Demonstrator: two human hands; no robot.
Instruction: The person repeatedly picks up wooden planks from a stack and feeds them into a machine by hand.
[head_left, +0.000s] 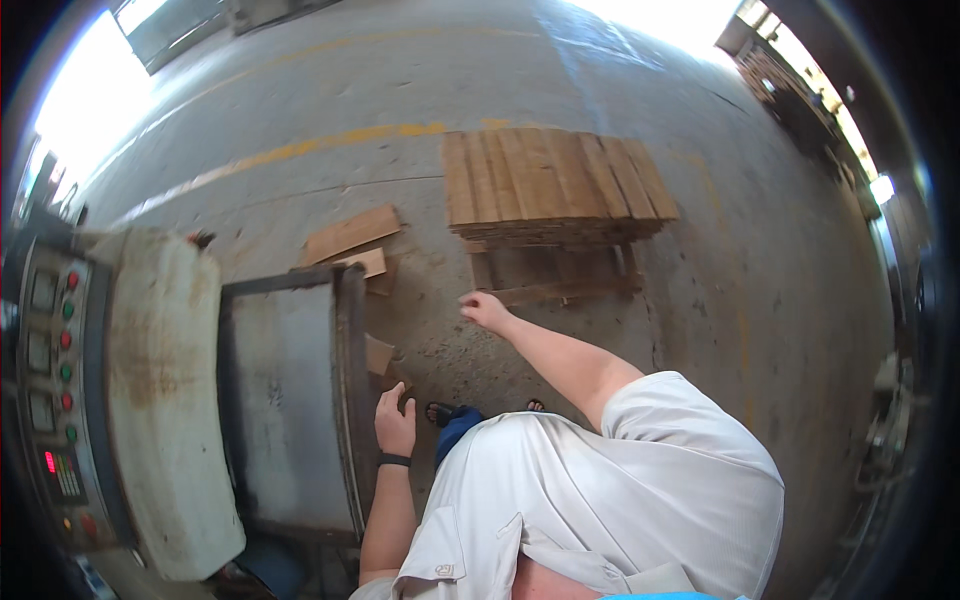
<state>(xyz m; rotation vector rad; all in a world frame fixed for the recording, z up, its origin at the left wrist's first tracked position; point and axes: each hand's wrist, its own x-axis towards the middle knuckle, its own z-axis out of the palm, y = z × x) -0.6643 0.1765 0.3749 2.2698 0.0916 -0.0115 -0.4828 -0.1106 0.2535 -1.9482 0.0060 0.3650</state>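
My left hand [396, 420], with a dark band at its wrist, hangs beside the right edge of a metal machine table [285, 390]. Its thumb stands apart from the fingers, and nothing shows in it; whether it touches the table's edge I cannot tell. My right hand [487, 311] reaches forward over the floor, fingers loosely curled in, with nothing seen in them. Just beyond it stands a stack of brown wooden boards [555, 175], laid side by side in layers on a low wooden pallet [565, 292].
At the left is a machine with a stained pale cover [165, 400] and a control panel [60, 380] of red and green buttons. Loose board pieces [352, 232] lie on the floor behind the metal table. Yellow lines [330, 140] mark the concrete. Racks line the right wall.
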